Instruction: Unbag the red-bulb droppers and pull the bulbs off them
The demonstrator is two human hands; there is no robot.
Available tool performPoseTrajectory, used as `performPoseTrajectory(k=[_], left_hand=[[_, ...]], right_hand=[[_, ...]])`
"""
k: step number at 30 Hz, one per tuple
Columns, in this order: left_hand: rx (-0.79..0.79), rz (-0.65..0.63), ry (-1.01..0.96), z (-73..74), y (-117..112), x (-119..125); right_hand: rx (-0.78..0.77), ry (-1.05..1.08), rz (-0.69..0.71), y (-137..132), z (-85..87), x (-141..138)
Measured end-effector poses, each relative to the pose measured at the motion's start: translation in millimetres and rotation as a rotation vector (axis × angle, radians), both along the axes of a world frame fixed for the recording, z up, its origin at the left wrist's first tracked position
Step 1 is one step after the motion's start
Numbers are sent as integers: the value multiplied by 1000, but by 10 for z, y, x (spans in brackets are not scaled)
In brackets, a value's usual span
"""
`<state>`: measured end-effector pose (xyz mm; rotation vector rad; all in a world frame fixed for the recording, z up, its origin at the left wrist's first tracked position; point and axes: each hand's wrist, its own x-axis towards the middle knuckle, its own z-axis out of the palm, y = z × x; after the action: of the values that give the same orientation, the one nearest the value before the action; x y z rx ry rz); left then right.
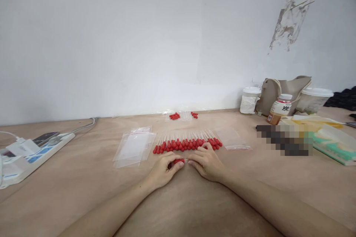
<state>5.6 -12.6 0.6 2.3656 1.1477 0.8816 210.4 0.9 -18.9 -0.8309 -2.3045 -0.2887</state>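
Note:
My left hand [164, 169] pinches the red bulb end of a single dropper [180, 161] low over the brown table. My right hand [206, 161] meets it from the right, fingertips closed on the dropper's clear stem. Just beyond both hands lies a row of several droppers [187, 142] with red bulbs and clear stems, side by side. A stack of clear zip bags [134, 147] lies left of the row, and one more clear bag [233, 139] lies to its right. Farther back sits a bag with loose red bulbs [181, 115].
A white power strip [33, 155] with plugs and a phone lies at far left. At the right back stand two lidded cups [250, 99], a bottle [279, 109], a beige bag [283, 90], and books [333, 140]. A white wall runs behind the table.

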Motion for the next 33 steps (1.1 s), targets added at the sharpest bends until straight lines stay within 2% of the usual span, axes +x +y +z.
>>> performPoseTrajectory(k=[7, 22, 33], left_hand=[[37, 9, 44, -39, 7, -26], [43, -42, 90, -7, 31, -94], [17, -44, 56, -14, -4, -130]], right_hand=[[85, -58, 33, -22, 25, 7], [44, -17, 107, -26, 2, 36], [35, -10, 95, -53, 38, 114]])
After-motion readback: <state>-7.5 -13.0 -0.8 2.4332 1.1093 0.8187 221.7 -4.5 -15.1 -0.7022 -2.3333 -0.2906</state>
